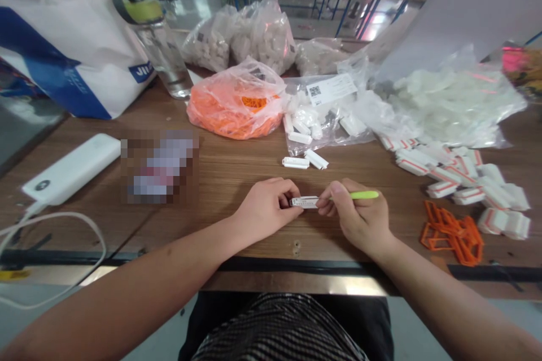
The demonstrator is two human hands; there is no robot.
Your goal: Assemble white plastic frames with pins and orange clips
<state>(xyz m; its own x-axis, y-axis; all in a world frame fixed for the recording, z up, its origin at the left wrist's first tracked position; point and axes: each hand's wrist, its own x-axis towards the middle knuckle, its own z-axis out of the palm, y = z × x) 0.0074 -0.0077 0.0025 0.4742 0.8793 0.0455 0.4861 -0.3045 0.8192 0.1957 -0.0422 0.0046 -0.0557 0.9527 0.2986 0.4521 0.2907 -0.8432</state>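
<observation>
My left hand (265, 206) is closed around one end of a small white plastic part (304, 201), held just above the wooden table (237, 172). My right hand (359, 214) pinches the part's other end and also grips a thin green tool (364, 195) that points right. Two more white parts (305, 161) lie loose on the table just beyond my hands. To the right sit loose orange rings (453, 231) and a pile of white parts with orange seals (461, 180).
An orange-filled plastic bag (232, 104) and several clear bags of white parts (322, 115) stand behind. A white power bank (71, 169) with a cable lies at left, near a glass bottle (163, 48) and a blue-white bag (63, 39).
</observation>
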